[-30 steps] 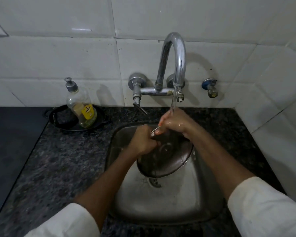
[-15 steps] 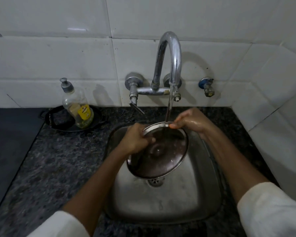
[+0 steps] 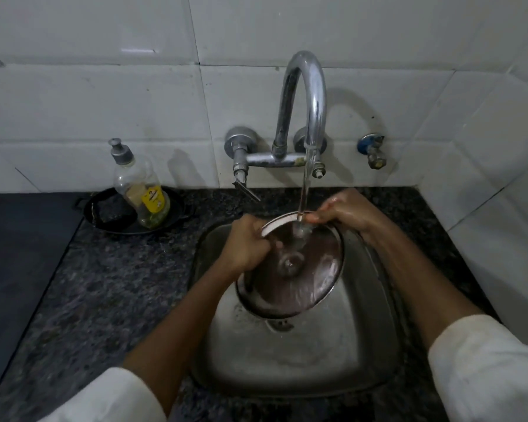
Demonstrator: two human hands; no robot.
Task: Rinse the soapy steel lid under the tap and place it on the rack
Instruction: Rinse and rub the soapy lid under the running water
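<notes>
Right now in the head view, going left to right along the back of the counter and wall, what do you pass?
Black pan → soap bottle standing in it → lever handle → tap spout with water running → blue wall valve.

Lid held over the sink, under the tap, a hand on each side.

The sink point(image 3: 363, 354) is set into the counter point(image 3: 110, 287), with the tap point(image 3: 305, 111) on the wall behind it. The lid point(image 3: 299, 278) hangs tilted above the drain point(image 3: 279, 325), its far rim beneath the water stream point(image 3: 304, 190). The left hand point(image 3: 246, 246) grips the lid's left rim; the right hand point(image 3: 343, 210) pinches the far rim. Left of the sink, at the back of the counter, a soap bottle point(image 3: 141, 190) stands in a shallow pan point(image 3: 104, 214). A small valve point(image 3: 374, 150) sits on the wall right of the tap.
</notes>
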